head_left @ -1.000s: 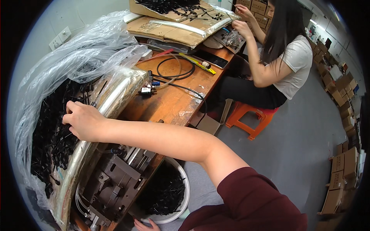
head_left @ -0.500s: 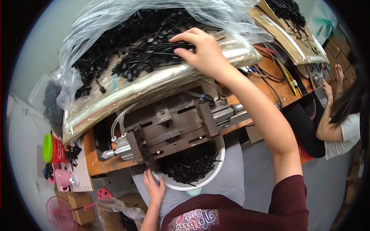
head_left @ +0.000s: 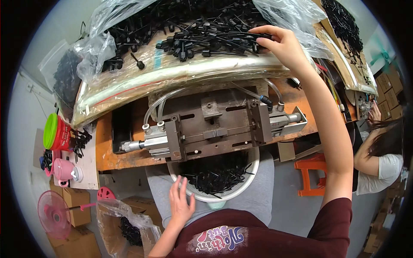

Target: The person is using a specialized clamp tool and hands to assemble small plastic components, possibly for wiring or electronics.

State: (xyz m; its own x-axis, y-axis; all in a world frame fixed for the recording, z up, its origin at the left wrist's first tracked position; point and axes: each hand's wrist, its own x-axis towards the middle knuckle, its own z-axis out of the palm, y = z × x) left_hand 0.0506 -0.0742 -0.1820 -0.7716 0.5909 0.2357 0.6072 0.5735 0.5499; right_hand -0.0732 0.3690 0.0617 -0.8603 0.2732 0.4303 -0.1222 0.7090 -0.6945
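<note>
My right hand [head_left: 282, 47] is at the right end of a heap of thin black plastic stems with knobbed ends [head_left: 215, 38]. Its thumb and forefinger close around a black stem there; the far fingers are partly hidden. My left hand [head_left: 181, 201] holds nothing, its fingers spread beside the rim of a white basket [head_left: 245, 187] on my lap. Black stemmed pieces [head_left: 215, 178] fill the basket. Between heap and basket stands a brown metal fixture [head_left: 200, 146] with a silver cylinder at each end and a small block in its middle.
Clear plastic sheeting [head_left: 129, 15] surrounds the heap. The padded tray edge [head_left: 185, 73] borders it, above air hoses [head_left: 157, 103]. At left are a green-rimmed red bucket [head_left: 58, 133], a pink fan [head_left: 53, 215] and cartons. An orange stool [head_left: 307, 176] and another person [head_left: 380, 167] are at right.
My right hand has moved right along the heap, its fingers now on a stem. My left hand has shifted slightly, with fingers more spread. The whole view has also shifted.
</note>
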